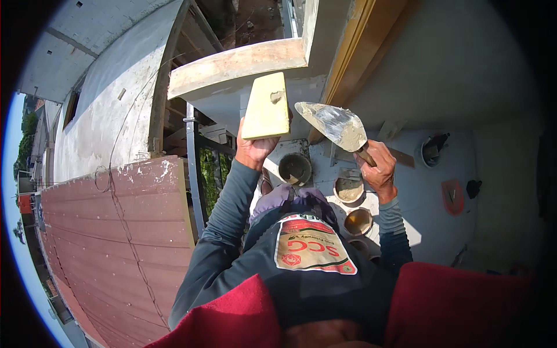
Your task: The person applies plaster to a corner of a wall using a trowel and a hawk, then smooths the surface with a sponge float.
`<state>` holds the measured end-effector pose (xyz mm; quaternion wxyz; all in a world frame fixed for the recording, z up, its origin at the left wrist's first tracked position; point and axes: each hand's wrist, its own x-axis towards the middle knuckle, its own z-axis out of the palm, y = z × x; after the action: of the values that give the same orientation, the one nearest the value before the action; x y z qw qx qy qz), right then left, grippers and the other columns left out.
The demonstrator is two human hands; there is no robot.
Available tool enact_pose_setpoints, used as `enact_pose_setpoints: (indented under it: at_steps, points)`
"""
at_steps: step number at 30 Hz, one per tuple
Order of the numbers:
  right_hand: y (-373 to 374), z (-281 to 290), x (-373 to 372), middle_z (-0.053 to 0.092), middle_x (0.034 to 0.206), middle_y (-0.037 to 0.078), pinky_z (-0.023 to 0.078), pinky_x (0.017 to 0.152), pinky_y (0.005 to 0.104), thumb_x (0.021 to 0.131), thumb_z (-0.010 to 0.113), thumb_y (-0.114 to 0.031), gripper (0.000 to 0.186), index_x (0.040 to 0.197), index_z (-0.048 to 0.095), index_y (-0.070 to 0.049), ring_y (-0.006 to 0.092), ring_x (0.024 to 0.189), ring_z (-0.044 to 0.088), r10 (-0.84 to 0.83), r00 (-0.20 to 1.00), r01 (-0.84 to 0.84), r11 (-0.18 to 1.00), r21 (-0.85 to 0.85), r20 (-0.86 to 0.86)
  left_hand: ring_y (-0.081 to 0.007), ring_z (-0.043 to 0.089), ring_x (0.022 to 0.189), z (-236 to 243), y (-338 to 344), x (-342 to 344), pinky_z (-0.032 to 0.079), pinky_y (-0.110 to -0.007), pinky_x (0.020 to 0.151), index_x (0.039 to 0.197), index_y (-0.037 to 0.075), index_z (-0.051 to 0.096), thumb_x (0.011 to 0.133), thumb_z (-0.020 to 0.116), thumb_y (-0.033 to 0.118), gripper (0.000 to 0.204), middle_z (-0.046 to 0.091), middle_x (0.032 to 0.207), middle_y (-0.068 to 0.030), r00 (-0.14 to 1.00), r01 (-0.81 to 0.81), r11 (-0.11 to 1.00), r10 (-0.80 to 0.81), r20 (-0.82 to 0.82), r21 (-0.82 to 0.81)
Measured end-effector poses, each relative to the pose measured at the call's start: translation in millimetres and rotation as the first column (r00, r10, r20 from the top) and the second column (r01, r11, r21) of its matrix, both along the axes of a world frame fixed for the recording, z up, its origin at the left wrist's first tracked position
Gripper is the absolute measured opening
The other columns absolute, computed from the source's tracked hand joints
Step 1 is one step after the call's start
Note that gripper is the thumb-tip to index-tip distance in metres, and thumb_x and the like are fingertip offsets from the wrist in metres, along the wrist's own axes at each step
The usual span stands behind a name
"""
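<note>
My left hand (254,152) grips a yellow plastering float (259,116) from beneath. Its flat face is turned up, with a small dab of grey mortar (276,97) near the far edge. To the right, my right hand (380,169) is closed round the handle of a pointed trowel (336,124). Wet mortar coats the blade, thickest near the handle. The trowel's tip points toward the float, with a gap between the two tools. The float's handle and most of my left fingers are hidden under it.
A wooden-topped ledge (238,65) runs just beyond the float, with a brown timber frame (354,43) to its right. Below stand a dark bucket (281,174), a mortar bucket (346,201) and another container (358,232). A maroon sheet roof (116,220) and a metal post (196,168) lie left.
</note>
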<state>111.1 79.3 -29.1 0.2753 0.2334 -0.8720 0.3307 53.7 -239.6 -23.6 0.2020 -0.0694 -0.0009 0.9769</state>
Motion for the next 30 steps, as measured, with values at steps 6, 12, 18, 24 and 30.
enact_pose_setpoints:
  at_steps: [6,12,18,24,30]
  points:
    - [-89,66,-27,0.063,0.087,0.014,0.051,0.059,0.0277,0.088,0.066,-0.02,0.036,0.109,0.058,0.009,0.0158,0.068,0.06,0.62,0.694,-0.161,0.629,-0.761,0.366,-0.0329,0.062,0.112,-18,-56,-15,0.048,-0.049,0.099,0.128,-0.004,0.053,0.094,0.043,0.023,0.045,0.061,0.125,-0.0208,0.995,0.085,0.995,-0.087,-0.053,-0.049]
    - [-141,82,-59,0.056,0.077,0.007,0.042,0.044,0.02,0.097,0.054,-0.035,0.047,0.118,0.052,0.007,0.0082,0.052,0.05,0.901,0.158,0.199,0.372,-0.907,0.404,-0.033,0.062,0.111,-24,-71,-16,0.046,-0.051,0.1,0.129,0.001,0.054,0.092,0.046,0.028,0.047,0.062,0.124,-0.0175,0.996,0.076,0.997,-0.076,0.035,0.011]
    - [-148,83,-74,0.055,0.075,0.005,0.04,0.04,0.0197,0.098,0.053,-0.032,0.042,0.115,0.055,0.006,0.0067,0.049,0.049,0.809,-0.074,0.226,0.583,-0.78,0.583,-0.0334,0.062,0.112,-39,-103,-15,0.046,-0.05,0.101,0.129,0.002,0.054,0.091,0.049,0.028,0.046,0.062,0.125,-0.0166,0.998,0.068,0.975,-0.064,-0.024,0.213]
    - [-132,86,-74,0.056,0.074,0.007,0.04,0.04,0.0213,0.097,0.054,-0.031,0.043,0.116,0.055,0.008,0.0083,0.047,0.049,0.709,-0.141,0.218,0.704,-0.677,0.691,-0.0352,0.059,0.116,-50,-117,-27,0.045,-0.049,0.102,0.131,-0.001,0.052,0.091,0.051,0.026,0.048,0.058,0.13,-0.0193,0.996,-0.082,0.985,0.084,-0.008,0.155]
    - [-151,79,-79,0.059,0.083,0.006,0.046,0.048,0.0199,0.096,0.054,-0.027,0.039,0.119,0.055,0.005,0.0069,0.057,0.055,0.659,0.114,0.045,0.744,-0.667,0.743,-0.0367,0.056,0.119,-60,-147,-39,0.044,-0.05,0.104,0.134,-0.002,0.048,0.092,0.048,0.025,0.05,0.055,0.132,-0.0223,0.977,-0.147,0.973,0.171,-0.126,0.178]
